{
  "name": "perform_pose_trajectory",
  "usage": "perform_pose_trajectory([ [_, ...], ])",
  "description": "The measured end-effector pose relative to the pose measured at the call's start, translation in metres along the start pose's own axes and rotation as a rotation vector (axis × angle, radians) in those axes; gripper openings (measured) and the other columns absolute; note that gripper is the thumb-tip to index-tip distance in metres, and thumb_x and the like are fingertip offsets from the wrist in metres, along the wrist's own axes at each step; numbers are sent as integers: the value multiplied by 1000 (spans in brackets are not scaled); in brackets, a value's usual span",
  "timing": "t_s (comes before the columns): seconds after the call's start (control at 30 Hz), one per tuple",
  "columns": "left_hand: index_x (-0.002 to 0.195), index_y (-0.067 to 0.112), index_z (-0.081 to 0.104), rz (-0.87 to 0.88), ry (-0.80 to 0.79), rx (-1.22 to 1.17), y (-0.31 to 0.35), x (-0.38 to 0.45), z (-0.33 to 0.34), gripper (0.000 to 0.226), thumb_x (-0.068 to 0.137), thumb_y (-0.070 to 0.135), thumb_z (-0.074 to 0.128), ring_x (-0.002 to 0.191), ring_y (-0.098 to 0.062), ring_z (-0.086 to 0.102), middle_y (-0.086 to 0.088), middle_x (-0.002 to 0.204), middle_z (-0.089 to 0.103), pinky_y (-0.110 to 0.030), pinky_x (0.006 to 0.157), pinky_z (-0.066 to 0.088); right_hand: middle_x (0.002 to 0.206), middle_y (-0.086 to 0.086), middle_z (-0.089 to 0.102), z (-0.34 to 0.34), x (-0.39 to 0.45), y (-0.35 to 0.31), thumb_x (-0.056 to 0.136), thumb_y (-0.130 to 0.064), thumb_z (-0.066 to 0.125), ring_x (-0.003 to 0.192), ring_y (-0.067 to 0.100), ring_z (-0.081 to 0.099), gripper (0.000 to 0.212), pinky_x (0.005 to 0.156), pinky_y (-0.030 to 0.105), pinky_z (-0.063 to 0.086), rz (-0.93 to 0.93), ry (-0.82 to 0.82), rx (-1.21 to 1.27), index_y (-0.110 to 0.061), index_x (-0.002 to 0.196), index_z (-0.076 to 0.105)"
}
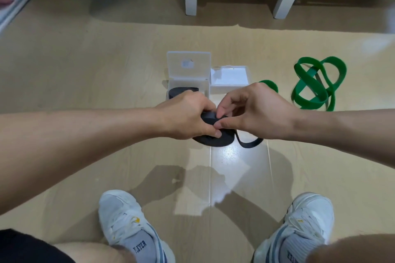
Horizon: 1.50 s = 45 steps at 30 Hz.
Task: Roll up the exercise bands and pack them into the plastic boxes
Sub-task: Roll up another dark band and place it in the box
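Left hand (188,115): its fingers grip the black band (215,136), a half-made roll above the floor (85,70).
Right hand (254,111): thumb and fingers pinch the same roll (loose tail trails to the right).
Open box (188,77): holds another black roll.
Closed box (229,80): just beside it.
Green band (314,85): lies unrolled, right.

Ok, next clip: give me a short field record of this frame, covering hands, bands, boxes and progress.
left hand: grips the black band
right hand: pinches the same roll
black band: partly rolled, tail loose on the floor
open box: lid up, a dark rolled band inside
closed box: beside it, to the right
green band: unrolled, far right on the floor
progress: one band packed, one being rolled
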<state>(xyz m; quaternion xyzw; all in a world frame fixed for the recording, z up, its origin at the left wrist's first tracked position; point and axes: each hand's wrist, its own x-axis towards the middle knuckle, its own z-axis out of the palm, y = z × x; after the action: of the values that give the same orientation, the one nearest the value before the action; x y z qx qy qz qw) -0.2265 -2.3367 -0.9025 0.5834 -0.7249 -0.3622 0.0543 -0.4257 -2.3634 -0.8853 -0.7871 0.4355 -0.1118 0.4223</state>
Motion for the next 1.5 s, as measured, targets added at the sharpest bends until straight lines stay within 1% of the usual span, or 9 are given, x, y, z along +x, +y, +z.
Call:
perform_pose_trajectory([
  [0.1,77,14,75,-79,-25,-278,-1,-1,-3,24,78,35,86,56,-14,57,1,59,58,-40,57,54,76,-8,77,-2,0,1,79,-23,87,70,5,71,10,75,27,59,12,45,110,-25,85,79],
  [0.33,104,15,78,-192,-21,-724,-6,-10,-8,22,87,29,78,93,-26,77,-6,100,80,-45,73,64,90,-3,80,-11,4,8,74,-25,86,92,13,76,25,93,33,59,103,139,399,-23,98,81],
  [0.6,109,14,77,-319,47,-998,0,-12,-9,26,90,33,74,84,-18,77,-3,99,80,-33,59,61,79,1,77,-10,10,15,79,-15,84,60,9,65,20,61,15,51,283,258,742,-9,98,79],
  [0.77,111,18,75,-407,93,-1097,2,-12,2,26,90,34,74,77,-13,75,1,98,79,-30,56,59,104,7,78,-2,9,20,81,-11,81,76,13,71,36,65,21,57,370,181,852,-12,117,75],
  [0.83,116,21,73,-411,-10,-1055,0,-14,3,29,91,36,71,82,-14,76,1,105,79,-32,59,59,106,6,78,-2,9,22,83,-9,80,86,16,75,37,68,23,59,363,131,786,-11,119,74],
  [0.93,113,32,71,-326,-211,-614,-7,-18,-1,33,84,47,77,92,-13,75,4,103,79,-38,72,60,100,-1,80,-7,7,21,82,-10,81,95,16,76,30,77,23,61,314,49,564,-15,112,77],
  [1.1,88,27,76,-187,-238,-445,3,-15,4,14,79,30,87,64,5,62,19,66,69,-9,65,41,80,-22,76,-1,-2,6,82,-32,84,79,-4,69,22,76,13,55,112,-160,8,-39,103,80],
  [1.37,59,25,73,-177,-152,-502,3,-14,2,24,78,24,88,51,-7,44,12,50,47,-17,57,33,86,-21,77,-12,-2,1,84,-35,80,71,-10,63,24,67,8,47,22,-155,-7,-42,107,77],
  [1.5,75,17,81,-178,-137,-524,-5,-15,-1,15,74,29,90,65,-15,52,-3,66,61,-32,70,38,90,-17,78,-18,-1,1,81,-28,83,86,-1,74,24,77,8,53,48,-116,82,-34,103,79],
])
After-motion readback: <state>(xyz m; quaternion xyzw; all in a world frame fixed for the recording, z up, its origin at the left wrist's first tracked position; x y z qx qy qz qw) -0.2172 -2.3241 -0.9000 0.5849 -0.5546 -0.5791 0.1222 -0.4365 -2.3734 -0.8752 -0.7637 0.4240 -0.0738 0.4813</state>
